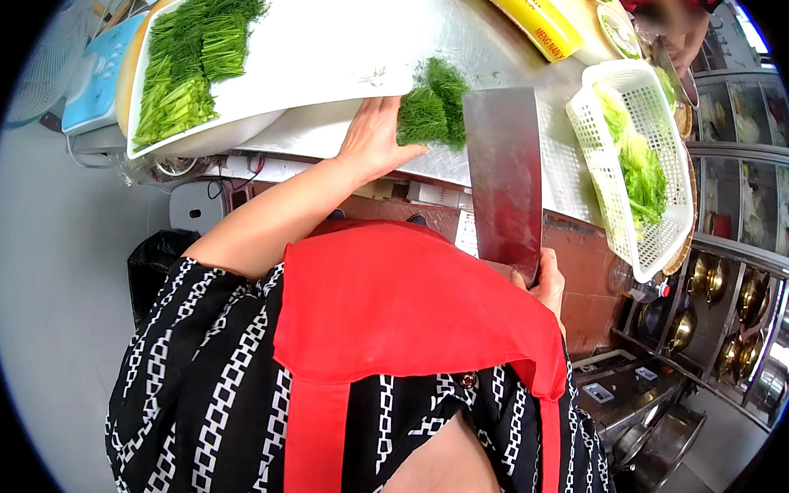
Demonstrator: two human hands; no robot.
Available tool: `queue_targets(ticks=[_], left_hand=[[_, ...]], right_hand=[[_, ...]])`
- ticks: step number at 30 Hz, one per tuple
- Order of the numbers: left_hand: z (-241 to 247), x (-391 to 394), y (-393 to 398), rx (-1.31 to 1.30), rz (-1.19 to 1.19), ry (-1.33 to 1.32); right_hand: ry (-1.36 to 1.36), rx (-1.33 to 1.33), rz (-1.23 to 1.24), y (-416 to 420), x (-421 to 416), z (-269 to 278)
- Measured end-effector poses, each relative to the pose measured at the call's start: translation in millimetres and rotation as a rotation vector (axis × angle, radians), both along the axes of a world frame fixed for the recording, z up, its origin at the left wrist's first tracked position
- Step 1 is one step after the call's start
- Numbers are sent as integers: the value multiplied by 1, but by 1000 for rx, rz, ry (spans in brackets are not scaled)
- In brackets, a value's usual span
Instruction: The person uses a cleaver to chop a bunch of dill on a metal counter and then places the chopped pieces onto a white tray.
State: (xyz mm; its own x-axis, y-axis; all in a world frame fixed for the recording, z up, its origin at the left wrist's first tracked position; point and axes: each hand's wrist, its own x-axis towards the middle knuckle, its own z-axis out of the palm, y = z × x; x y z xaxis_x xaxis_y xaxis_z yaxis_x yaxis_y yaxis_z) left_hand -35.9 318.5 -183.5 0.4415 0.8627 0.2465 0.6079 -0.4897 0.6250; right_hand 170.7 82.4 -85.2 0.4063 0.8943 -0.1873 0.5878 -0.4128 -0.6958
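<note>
My left hand (377, 135) reaches to the near edge of a white plastic board (311, 48). Its fingertips are hidden behind that edge, and the thumb points right. Cut feathery green herb, like dill (211, 43), lies in bunches on the board's left part, stems towards me. Beside my thumb, more feathery herb (435, 108) rests on the steel table (446, 35). My right hand (548, 281) grips a wide-bladed cleaver (505, 172) low at the table's front edge. The blade stands upright in view, with its far end by the herb; most of the handle is hidden.
A white perforated basket (588, 123) holds leafy lettuce (642, 179) on the right. A yellow printed box (534, 16) lies at the back. At far left is a light-blue appliance (99, 74). Another person's arm (686, 47) shows at top right. A black-lined bin (156, 261) stands below.
</note>
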Motion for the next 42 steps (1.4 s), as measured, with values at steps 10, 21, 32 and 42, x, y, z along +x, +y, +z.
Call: queue_targets(ticks=[10, 21, 32, 42], left_hand=[[-9, -34, 2, -3, -158, -202], [-10, -28, 7, 25, -221, -214], [-16, -25, 8, -29, -191, -220], [-14, -23, 6, -27, -183, -212]], right_hand=[[-154, -125, 160, -1, -47, 0], [-426, -16, 275, 17, -71, -8], [-343, -132, 287, 22, -68, -11], [-260, -112, 276, 23, -54, -11]])
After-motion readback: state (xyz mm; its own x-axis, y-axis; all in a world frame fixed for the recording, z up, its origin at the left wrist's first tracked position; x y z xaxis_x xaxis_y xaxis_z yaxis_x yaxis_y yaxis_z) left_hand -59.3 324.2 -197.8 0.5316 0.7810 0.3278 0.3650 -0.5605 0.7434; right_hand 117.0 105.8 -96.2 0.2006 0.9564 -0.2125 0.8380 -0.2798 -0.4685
